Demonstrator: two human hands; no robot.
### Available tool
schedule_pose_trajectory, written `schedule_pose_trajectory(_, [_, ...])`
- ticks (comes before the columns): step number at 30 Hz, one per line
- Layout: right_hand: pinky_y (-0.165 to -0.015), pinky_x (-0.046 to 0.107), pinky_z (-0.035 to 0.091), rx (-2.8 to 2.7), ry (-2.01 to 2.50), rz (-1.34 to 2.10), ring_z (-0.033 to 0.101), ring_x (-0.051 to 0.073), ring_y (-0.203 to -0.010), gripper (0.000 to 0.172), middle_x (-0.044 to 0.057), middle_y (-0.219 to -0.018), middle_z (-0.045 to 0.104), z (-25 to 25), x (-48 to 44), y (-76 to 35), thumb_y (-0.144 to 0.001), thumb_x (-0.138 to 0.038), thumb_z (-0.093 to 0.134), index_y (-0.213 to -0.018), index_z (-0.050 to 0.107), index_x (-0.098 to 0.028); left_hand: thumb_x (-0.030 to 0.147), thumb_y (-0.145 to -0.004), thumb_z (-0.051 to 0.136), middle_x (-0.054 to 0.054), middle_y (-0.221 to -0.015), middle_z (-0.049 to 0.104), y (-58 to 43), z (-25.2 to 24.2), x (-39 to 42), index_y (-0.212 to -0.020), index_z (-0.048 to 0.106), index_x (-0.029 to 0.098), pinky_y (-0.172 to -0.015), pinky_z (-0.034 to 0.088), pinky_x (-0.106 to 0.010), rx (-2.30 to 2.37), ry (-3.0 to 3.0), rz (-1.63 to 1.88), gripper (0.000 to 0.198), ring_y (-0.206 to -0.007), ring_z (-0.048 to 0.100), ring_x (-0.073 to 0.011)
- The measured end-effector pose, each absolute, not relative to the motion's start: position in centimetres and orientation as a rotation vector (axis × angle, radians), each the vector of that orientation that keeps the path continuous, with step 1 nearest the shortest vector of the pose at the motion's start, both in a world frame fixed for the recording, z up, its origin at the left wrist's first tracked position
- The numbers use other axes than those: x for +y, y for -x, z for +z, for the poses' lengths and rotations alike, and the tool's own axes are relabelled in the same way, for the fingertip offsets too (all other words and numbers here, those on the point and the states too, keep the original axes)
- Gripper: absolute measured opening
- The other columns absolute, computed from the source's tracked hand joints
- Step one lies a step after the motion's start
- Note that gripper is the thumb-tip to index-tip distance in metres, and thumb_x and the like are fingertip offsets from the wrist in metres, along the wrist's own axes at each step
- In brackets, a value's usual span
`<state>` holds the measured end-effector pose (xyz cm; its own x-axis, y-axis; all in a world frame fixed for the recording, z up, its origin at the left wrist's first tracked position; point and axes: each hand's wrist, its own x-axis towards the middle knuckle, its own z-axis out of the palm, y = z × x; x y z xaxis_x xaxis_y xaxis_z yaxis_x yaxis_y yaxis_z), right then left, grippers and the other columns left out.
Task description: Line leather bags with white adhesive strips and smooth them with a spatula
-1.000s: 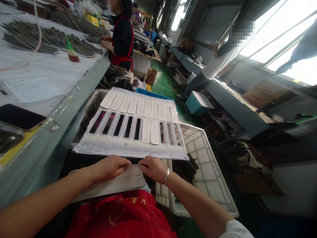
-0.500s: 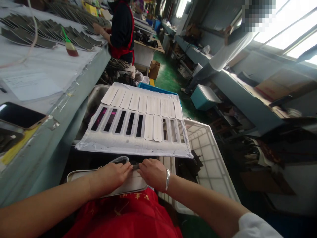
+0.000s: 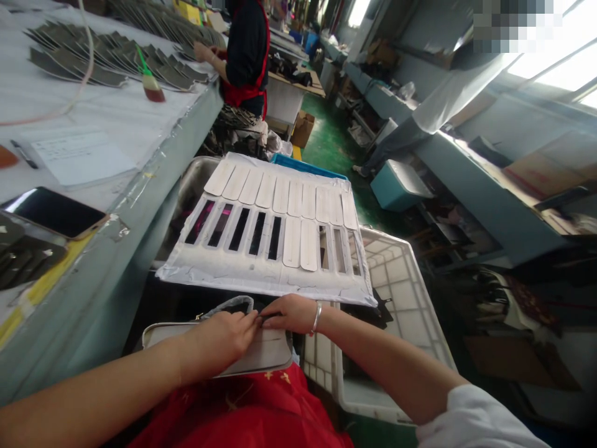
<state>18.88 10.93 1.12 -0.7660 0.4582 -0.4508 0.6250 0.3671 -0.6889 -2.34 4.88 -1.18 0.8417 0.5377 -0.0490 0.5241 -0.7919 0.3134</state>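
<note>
A pale grey bag (image 3: 268,350) with a zipped edge and a looped grey strap (image 3: 233,303) lies across my lap. My left hand (image 3: 228,336) rests over its top, fingers closed at the tips. Close beside it on the right, my right hand (image 3: 290,313), with a silver bracelet at the wrist, is closed in a pinch. Between the two sets of fingertips a thin dark strip (image 3: 268,316) shows; its ends are hidden by the fingers. Just beyond stands a white covered board (image 3: 233,274) carrying rows of pale oblong pieces (image 3: 293,239), with several open slots.
A white plastic crate (image 3: 415,298) stands right of the board. To the left is a workbench (image 3: 153,124) with a phone (image 3: 53,211), a paper sheet (image 3: 81,158), a glue brush (image 3: 152,87) and fanned grey pieces (image 3: 102,53). A co-worker (image 3: 245,56) stands beyond it.
The view has shifted, so the bench and board sit further right. My right hand has turned, its fingers now pointing left in a pinch. My left hand stays over the bag.
</note>
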Motion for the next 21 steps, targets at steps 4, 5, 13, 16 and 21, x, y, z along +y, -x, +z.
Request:
schedule_pose_trajectory(4, [-0.088,0.025,0.042,2.347,-0.928,-1.506,0.059,0.017,-0.101,0.036,0.002,-0.116,0.062,0.8,11.6,-18.8,-0.083,-0.033,0.054,-0.118,0.059,-0.025,0.01,-0.081,0.042,-0.004,-0.127,0.056,7.5,-0.8,5.7,-0.127,0.05,0.024,-0.095,0.044,-0.032,0.839,-2.307,0.107,0.048,-0.111,0.056,-0.0211])
schedule_pose_trajectory(5, [-0.091,0.025,0.04,2.311,-0.904,-1.556,0.057,0.017,-0.105,0.038,0.002,-0.12,0.06,0.7,11.8,-18.7,-0.083,-0.033,0.054,-0.121,0.057,-0.025,0.01,-0.081,0.043,-0.002,-0.128,0.054,8.7,-0.8,5.6,-0.126,0.05,0.027,-0.096,0.043,-0.032,0.85,-2.25,0.124,0.049,-0.112,0.055,-0.0205])
schedule_pose_trajectory(13, [-0.094,0.024,0.04,2.185,-0.777,-1.616,0.055,0.017,-0.11,0.039,0.001,-0.123,0.058,0.1,12.6,-15.8,-0.088,-0.037,0.046,-0.125,0.054,-0.025,-0.001,-0.077,0.042,-0.015,-0.128,0.054,9.9,-0.9,4.3,-0.127,0.049,0.014,-0.096,0.044,-0.033,0.799,-2.554,0.133,0.053,-0.115,0.053,-0.0223])
schedule_pose_trajectory(16, [-0.096,0.027,0.039,2.24,-0.686,-1.589,0.053,0.018,-0.112,0.04,0.003,-0.125,0.056,0.1,12.4,-14.1,-0.09,-0.035,0.041,-0.129,0.049,-0.025,0.0,-0.079,0.041,-0.017,-0.127,0.054,9.9,-0.7,4.2,-0.126,0.049,0.011,-0.094,0.046,-0.037,0.796,-2.634,0.114,0.05,-0.115,0.053,-0.0247])
schedule_pose_trajectory(21, [-0.104,0.03,0.031,2.196,-0.656,-1.692,0.045,0.018,-0.122,0.045,0.005,-0.134,0.048,-0.4,12.0,-10.9,-0.093,-0.038,0.035,-0.134,0.042,-0.022,0.006,-0.081,0.045,-0.009,-0.131,0.051,12.6,-0.9,4.0,-0.127,0.05,0.02,-0.097,0.043,-0.034,0.819,-2.419,0.181,0.048,-0.117,0.051,-0.0207])
